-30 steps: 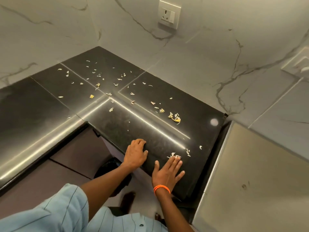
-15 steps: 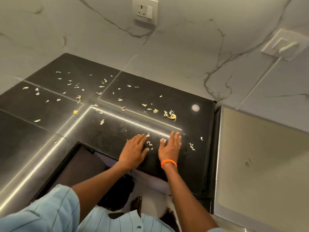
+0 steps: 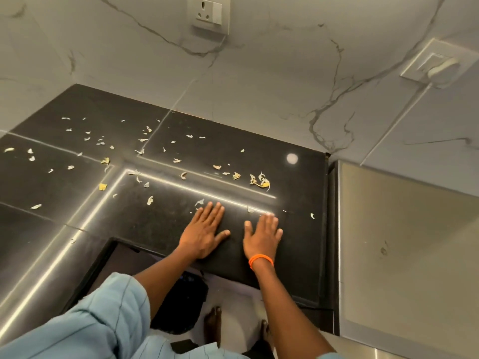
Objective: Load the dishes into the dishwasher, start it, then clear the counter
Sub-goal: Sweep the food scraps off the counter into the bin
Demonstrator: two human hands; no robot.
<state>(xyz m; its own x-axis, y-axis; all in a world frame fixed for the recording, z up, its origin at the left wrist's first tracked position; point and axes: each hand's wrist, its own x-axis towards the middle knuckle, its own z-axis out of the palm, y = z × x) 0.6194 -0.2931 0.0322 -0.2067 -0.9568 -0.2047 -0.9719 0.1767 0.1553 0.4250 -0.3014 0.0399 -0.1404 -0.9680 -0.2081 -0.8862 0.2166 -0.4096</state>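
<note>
The black stone counter [image 3: 166,221] runs in an L along the marble wall. Pale and yellow vegetable peel scraps [image 3: 260,180] lie scattered over it, thickest in the corner and along the back. My left hand [image 3: 204,231] lies flat on the counter near its front edge, fingers straight and together. My right hand [image 3: 263,234], with an orange band at the wrist, lies flat beside it, a hand's width to the right, slightly blurred. A small scrap [image 3: 199,202] sits just beyond the left fingertips. Neither hand holds anything.
A steel-grey appliance top [image 3: 404,244] adjoins the counter on the right. A wall socket [image 3: 208,14] sits above the counter and a plugged-in socket [image 3: 438,67] at the right. A dark bin [image 3: 181,304] stands on the floor below, by my bare feet.
Both hands have slid forward from the counter's front edge onto its top, and have now spread a little apart. The view has shifted left to right across the counter.
</note>
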